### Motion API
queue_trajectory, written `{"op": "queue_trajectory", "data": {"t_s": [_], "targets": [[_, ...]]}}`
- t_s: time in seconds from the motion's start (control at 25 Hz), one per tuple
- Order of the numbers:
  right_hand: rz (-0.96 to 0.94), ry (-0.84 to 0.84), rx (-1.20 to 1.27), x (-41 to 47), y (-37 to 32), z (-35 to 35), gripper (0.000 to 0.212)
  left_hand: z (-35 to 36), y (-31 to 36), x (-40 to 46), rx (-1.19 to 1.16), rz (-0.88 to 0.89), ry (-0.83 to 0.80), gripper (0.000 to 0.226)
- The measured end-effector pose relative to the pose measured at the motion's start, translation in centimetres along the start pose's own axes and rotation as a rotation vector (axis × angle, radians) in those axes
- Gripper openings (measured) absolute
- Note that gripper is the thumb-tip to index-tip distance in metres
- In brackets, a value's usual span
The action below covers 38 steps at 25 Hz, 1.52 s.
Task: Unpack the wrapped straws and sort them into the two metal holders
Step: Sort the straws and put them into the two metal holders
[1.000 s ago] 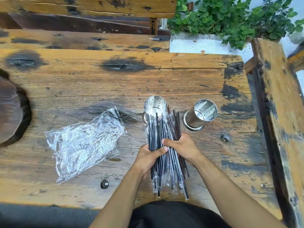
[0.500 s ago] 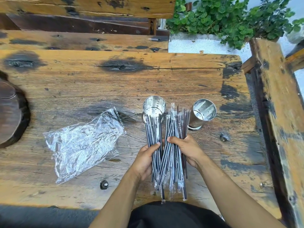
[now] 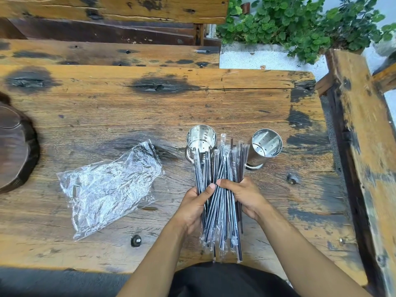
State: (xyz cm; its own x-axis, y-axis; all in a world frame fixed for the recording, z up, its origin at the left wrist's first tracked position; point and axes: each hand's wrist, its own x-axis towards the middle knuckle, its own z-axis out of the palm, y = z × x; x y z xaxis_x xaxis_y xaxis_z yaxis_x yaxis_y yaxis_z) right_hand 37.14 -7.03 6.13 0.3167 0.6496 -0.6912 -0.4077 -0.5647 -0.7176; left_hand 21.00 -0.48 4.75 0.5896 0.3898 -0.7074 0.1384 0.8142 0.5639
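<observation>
Both my hands hold one bundle of black straws, each in a clear wrapper, just above the wooden table. My left hand grips the left part of the bundle, thumb on top. My right hand grips the right part, fingers curled over it. Two perforated metal holders stand upright behind the bundle: the left holder and the right holder. The straw tips partly hide both holders' lower walls. I see no straws inside either holder.
A crumpled clear plastic bag lies on the table left of my hands. A dark round wooden slab sits at the left edge. A wooden bench runs along the right, with a planter of green plants behind.
The bundle was split into a left and a right part half a second ago; now the two parts are back together and my thumbs nearly touch.
</observation>
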Motion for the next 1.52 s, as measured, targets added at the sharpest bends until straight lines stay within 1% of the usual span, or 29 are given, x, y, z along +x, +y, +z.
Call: {"op": "queue_trajectory", "data": {"t_s": [0.08,0.12,0.16,0.2,0.24,0.32,0.36,0.4,0.44,0.48,0.6,0.64,0.68,0.8,0.84,0.88,0.92,0.96,1.0,1.04,1.08,1.2,1.28,1.32,1.44,1.48,1.52], "targets": [[-0.004,0.007,0.006,-0.1,0.0,0.2,0.150,0.2,0.0,0.1,-0.017,-0.009,-0.008,0.067],[-0.005,0.004,0.000,-0.2,-0.1,0.3,0.146,0.4,0.0,0.0,-0.025,-0.017,-0.015,0.070],[-0.013,0.000,-0.014,-0.3,-0.1,0.4,0.133,0.6,0.1,-0.1,-0.019,-0.022,-0.022,0.075],[-0.028,0.014,-0.040,-0.3,-0.1,0.4,0.110,0.9,0.2,-0.3,0.000,-0.011,-0.037,0.079],[-0.043,0.037,-0.069,-0.2,-0.1,0.5,0.082,1.1,0.2,-0.4,0.039,0.014,-0.056,0.084],[-0.052,0.012,-0.088,-0.2,-0.1,0.9,0.042,1.1,-0.1,0.0,0.100,0.079,-0.064,0.097],[-0.047,-0.023,-0.080,-0.3,-0.1,1.0,0.026,1.0,-0.1,0.1,0.123,0.104,-0.059,0.100],[-0.044,-0.045,-0.078,-0.4,-0.4,1.1,0.021,0.9,-0.1,0.2,0.140,0.119,-0.053,0.100],[-0.044,-0.057,-0.080,-0.5,-0.6,1.2,0.025,0.7,-0.1,0.1,0.149,0.125,-0.058,0.098],[-0.039,-0.057,-0.086,-0.5,-0.7,1.2,0.034,0.7,0.1,-0.1,0.150,0.118,-0.063,0.099],[-0.014,-0.006,-0.077,-0.5,-0.6,1.4,0.083,0.8,0.3,-0.2,0.068,0.083,-0.003,0.125],[-0.014,-0.003,-0.075,-0.4,-0.5,1.4,0.097,1.0,0.4,-0.3,0.029,0.062,0.019,0.124],[-0.018,-0.008,-0.061,-0.3,-0.5,1.4,0.105,1.1,0.4,-0.4,0.013,0.043,0.023,0.110],[-0.026,0.024,0.002,-0.2,-0.6,1.2,0.115,1.2,0.8,-0.7,0.042,0.000,0.007,0.043],[-0.020,0.042,0.016,-0.2,-0.6,1.1,0.116,1.3,0.9,-0.7,0.035,0.010,-0.006,0.032],[-0.028,0.053,0.024,-0.3,-0.7,1.0,0.108,1.3,0.9,-0.8,0.020,0.014,-0.010,0.034],[-0.044,0.050,0.043,-0.3,-0.7,0.9,0.090,1.3,0.8,-0.6,-0.013,0.023,-0.003,0.046],[-0.062,0.049,0.047,-0.2,-0.5,0.7,0.064,1.2,0.8,-0.4,-0.055,0.031,0.026,0.065],[-0.068,0.056,0.039,-0.2,-0.4,0.6,0.044,1.1,0.5,0.0,-0.087,0.044,0.046,0.078],[-0.080,0.068,0.031,-0.2,-0.3,0.5,0.038,1.0,0.5,0.0,-0.094,0.056,0.077,0.084],[-0.094,0.072,0.045,-0.2,-0.3,0.5,0.037,0.9,0.5,0.0,-0.086,0.061,0.094,0.083],[-0.075,0.063,0.081,-0.2,-0.5,0.3,0.040,0.3,0.6,-0.3,-0.087,0.015,0.077,0.061],[-0.046,0.059,0.104,-0.3,-0.6,0.1,0.042,0.1,0.6,-0.4,-0.082,0.007,0.050,0.058],[-0.036,0.057,0.128,-0.5,-0.7,0.2,0.053,0.1,0.6,-0.4,-0.089,0.003,0.049,0.060],[-0.032,0.027,0.197,-0.9,-1.1,0.5,0.116,0.3,0.8,-0.4,-0.095,-0.015,0.076,0.066],[-0.032,0.036,0.206,-0.9,-1.0,0.5,0.128,0.3,0.6,-0.3,-0.117,-0.015,0.077,0.066],[-0.024,0.051,0.214,-0.9,-1.0,0.4,0.126,0.3,0.6,-0.2,-0.126,-0.013,0.085,0.069]]}}
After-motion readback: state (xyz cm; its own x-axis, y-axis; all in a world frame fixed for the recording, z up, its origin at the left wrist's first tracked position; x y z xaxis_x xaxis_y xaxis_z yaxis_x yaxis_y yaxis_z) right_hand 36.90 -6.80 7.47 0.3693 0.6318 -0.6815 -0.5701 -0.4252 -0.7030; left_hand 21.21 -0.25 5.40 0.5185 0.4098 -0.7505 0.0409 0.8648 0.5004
